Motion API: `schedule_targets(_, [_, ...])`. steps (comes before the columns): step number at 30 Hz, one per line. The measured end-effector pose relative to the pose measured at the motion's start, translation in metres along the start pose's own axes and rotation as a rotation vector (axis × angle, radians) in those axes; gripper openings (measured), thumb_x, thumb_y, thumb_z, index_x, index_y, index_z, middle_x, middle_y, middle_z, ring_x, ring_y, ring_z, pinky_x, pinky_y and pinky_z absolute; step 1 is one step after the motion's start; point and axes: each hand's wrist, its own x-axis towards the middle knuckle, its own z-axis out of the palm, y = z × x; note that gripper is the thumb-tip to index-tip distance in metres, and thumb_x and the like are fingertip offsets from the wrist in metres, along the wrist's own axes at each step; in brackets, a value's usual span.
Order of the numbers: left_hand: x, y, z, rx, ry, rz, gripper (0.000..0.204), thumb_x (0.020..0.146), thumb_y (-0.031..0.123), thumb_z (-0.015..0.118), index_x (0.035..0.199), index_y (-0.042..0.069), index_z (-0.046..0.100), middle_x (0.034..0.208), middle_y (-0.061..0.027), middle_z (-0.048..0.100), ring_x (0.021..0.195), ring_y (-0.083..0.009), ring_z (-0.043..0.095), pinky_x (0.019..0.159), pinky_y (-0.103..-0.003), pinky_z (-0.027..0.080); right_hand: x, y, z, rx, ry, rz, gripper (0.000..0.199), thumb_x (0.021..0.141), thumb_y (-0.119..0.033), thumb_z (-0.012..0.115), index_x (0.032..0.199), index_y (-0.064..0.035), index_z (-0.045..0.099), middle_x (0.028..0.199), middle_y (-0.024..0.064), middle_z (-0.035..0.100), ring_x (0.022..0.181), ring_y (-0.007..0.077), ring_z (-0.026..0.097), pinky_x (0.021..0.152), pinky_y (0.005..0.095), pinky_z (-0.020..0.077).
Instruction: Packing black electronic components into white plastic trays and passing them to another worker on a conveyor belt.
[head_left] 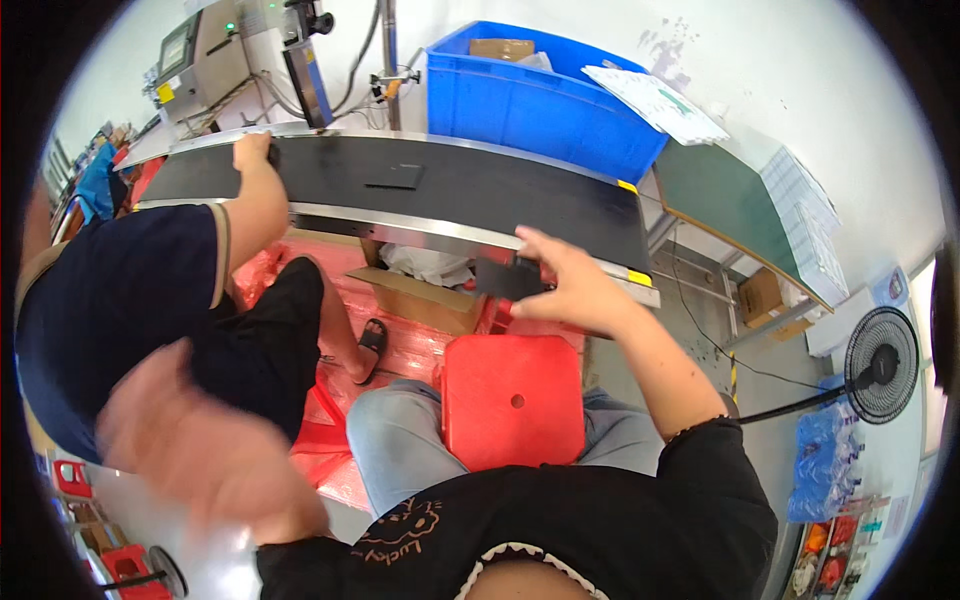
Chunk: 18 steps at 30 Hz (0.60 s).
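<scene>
The flat black pouch (508, 277) is pinched between thumb and fingers of my right hand (572, 290), held just in front of the conveyor belt (560, 200) edge, not yet on it. One similar black piece (394, 177) already lies on the belt, so I judge the work is ongoing. My left hand (200, 440) is blurred and low; I cannot tell its fingers. A red stool (513, 400) stands between my knees. A co-worker's hand (252, 150) rests on the belt, a blue crate (540, 100) behind it, a fan (880, 365) on the floor.
</scene>
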Motion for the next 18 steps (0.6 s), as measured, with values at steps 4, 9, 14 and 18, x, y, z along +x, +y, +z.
schedule_targets(4, [-0.124, -0.105, 0.075, -0.031, -0.688, -0.244, 0.052, 0.084, 0.035, 0.055, 0.12, -0.002, 0.048, 0.122, -0.0231, 0.046, 0.113, -0.0366, 0.045, 0.095, -0.044, 0.034, 0.058, -0.003, -0.023, -0.143, 0.137, -0.186, 0.085, 0.062, -0.023, 0.076, 0.134, -0.0033, 0.036, 0.126, 0.021, 0.049, 0.115, 0.0288, 0.049, 0.097, 0.0345, 0.0379])
schedule_targets(9, [-0.203, -0.107, 0.09, 0.489, -0.899, -0.121, 0.054, 0.081, 0.043, 0.05, 0.119, 0.005, 0.053, 0.126, -0.0201, 0.045, 0.12, -0.0362, 0.037, 0.1, -0.054, 0.024, 0.132, 0.001, -0.02, -0.262, 0.123, -0.216, 0.087, 0.059, -0.025, 0.076, 0.131, 0.0047, 0.037, 0.123, 0.0249, 0.049, 0.115, 0.0328, 0.048, 0.099, 0.0347, 0.0364])
schedule_targets(14, [-0.2, -0.111, 0.105, 0.497, -0.91, -0.09, 0.039, 0.08, 0.036, 0.05, 0.096, 0.004, 0.065, 0.104, -0.0128, 0.06, 0.108, -0.0297, 0.047, 0.099, -0.05, 0.026, 0.18, 0.014, -0.007, -0.353, 0.097, -0.177, 0.083, 0.058, -0.025, 0.075, 0.127, 0.0055, 0.041, 0.12, 0.0252, 0.051, 0.112, 0.0336, 0.051, 0.096, 0.0346, 0.0396])
schedule_targets(18, [-0.205, -0.119, 0.108, 0.499, -0.863, -0.06, 0.037, 0.08, 0.035, 0.05, 0.094, 0.004, 0.065, 0.102, -0.0125, 0.06, 0.106, -0.0294, 0.049, 0.097, -0.05, 0.028, 0.206, 0.061, -0.002, -0.521, -0.008, -0.02, 0.079, 0.056, -0.029, 0.077, 0.121, 0.0047, 0.048, 0.12, 0.0226, 0.053, 0.111, 0.0332, 0.051, 0.093, 0.0355, 0.0415])
